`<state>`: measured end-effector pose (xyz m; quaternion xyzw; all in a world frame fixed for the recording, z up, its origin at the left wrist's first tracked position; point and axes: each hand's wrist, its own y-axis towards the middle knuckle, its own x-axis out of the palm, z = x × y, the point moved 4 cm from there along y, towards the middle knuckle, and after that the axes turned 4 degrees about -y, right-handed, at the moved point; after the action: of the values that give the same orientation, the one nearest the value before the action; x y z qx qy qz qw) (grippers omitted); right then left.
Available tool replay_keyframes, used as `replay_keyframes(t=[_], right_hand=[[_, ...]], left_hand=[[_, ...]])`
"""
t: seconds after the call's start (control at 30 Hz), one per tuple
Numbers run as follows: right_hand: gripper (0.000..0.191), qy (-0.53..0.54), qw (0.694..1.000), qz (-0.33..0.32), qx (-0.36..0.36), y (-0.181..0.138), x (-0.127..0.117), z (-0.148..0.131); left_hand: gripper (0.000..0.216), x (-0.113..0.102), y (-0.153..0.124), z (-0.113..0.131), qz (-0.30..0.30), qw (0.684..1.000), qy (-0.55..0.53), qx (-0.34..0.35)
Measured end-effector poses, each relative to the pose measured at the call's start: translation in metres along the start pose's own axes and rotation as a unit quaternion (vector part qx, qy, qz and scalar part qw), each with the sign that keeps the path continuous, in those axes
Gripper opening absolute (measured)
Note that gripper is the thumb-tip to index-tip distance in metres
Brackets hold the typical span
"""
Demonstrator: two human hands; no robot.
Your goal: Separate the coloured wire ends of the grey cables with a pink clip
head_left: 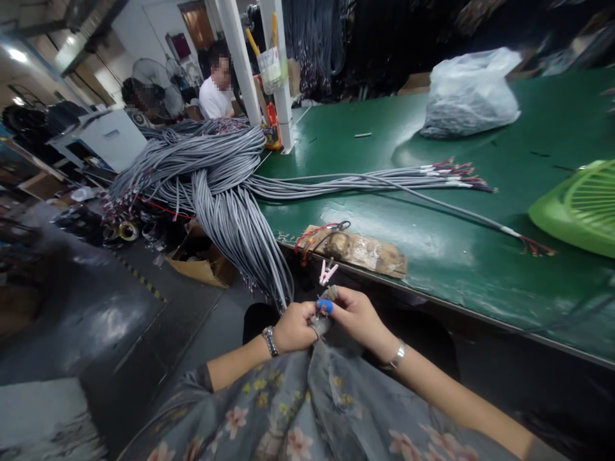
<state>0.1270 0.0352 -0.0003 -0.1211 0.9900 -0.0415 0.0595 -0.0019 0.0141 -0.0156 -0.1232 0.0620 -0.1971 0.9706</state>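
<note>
My left hand [294, 328] is closed in front of my body, its thumb and fingers pressed together around something small and grey. Close beside it my right hand [359, 318] pinches with thumb and fingertips. A blue wrap [325, 306] shows at its thumb. Between the hands lies a grey piece [321, 326], perhaps cloth, with thin yellowish bits near the right fingertips; its kind is unclear. Just beyond them, a pink clip [327, 273] sticks out at the table edge, beside a worn, taped board [360, 248] with a dark-handled tool [342, 226] on it.
Grey cables [230, 160] lie heaped on the green table [336, 141], hanging over its edge on the left; several stretch rightwards with stripped ends. A plastic bag [471, 93], a green basket [576, 205] and a white post [283, 83] stand there. Another person [216, 93] sits behind.
</note>
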Motion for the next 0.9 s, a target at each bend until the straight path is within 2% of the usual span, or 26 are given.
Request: replay_keyframes(t=[0.13,0.27,0.5,0.6,0.73,0.9], right_hand=[[0.038,0.043,0.998,0.031,0.015,0.002,0.001,0.005],[0.043,0.092,0.994,0.046,0.039,-0.002,0.003,0.013],[0.045,0.045,0.998,0.039,0.013,-0.005,0.003,0.012],[0.043,0.028,0.999,0.021,-0.004,-0.002,0.001,0.010],[0.041,0.030,0.999,-0.034,-0.014,0.002,0.005,0.008],[0.037,0.041,0.999,-0.023,0.016,0.006,0.011,0.011]], left_hand=[[0.045,-0.001,0.003,-0.004,0.021,0.994,-0.090,-0.053],[0.053,-0.005,0.005,-0.006,0.079,0.978,-0.184,-0.051],[0.051,-0.009,0.005,-0.009,0.149,0.963,-0.221,-0.043],[0.048,-0.010,0.004,-0.010,0.140,0.966,-0.209,-0.053],[0.046,-0.009,0.003,-0.007,0.096,0.980,-0.163,-0.061],[0.042,-0.006,0.001,-0.003,0.071,0.989,-0.116,-0.054]])
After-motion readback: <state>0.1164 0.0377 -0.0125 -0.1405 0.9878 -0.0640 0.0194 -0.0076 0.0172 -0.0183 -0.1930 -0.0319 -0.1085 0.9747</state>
